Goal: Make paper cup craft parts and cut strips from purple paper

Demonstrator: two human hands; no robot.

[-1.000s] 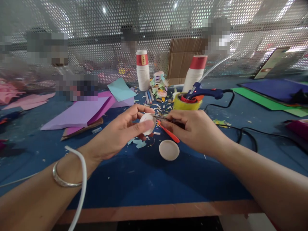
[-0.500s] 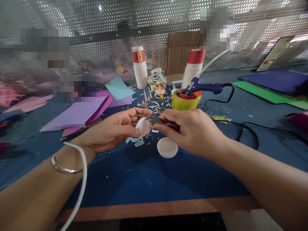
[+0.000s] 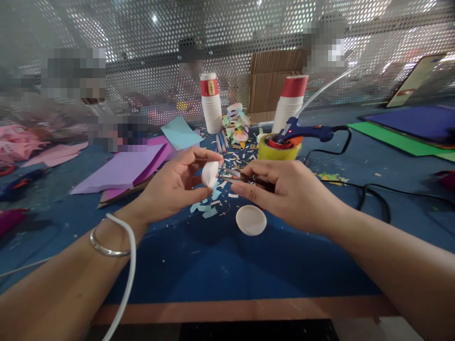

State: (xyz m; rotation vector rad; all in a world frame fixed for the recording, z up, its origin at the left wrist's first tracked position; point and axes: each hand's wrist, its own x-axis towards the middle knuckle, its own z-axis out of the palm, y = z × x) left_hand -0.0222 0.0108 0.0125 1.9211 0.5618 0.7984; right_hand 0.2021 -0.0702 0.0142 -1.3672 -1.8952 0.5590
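Observation:
My left hand (image 3: 177,182) pinches a small round white paper piece (image 3: 210,174) between thumb and fingers, its face turned toward the right. In my right hand (image 3: 280,184) is a pair of scissors (image 3: 232,175), the blades pointing left with their tips parted close to the paper's edge. My fingers wrap around the handles and hide most of them. Below the scissors, a round white paper disc (image 3: 250,220) lies on the blue table (image 3: 185,270). Light blue paper scraps (image 3: 206,208) are scattered under my left hand.
A glue gun (image 3: 309,130) rests in a yellow tape roll (image 3: 279,150), its black cord running right. Two paper-cup stacks, one on the left (image 3: 211,106) and one on the right (image 3: 291,104), stand behind. Purple paper (image 3: 117,166) lies left, green sheets (image 3: 387,137) right. A perforated metal screen (image 3: 227,28) closes the back.
The scissor blades have parted and drawn slightly back from the paper. My left hand has turned the white piece more edge-on. The whole view has shifted a little.

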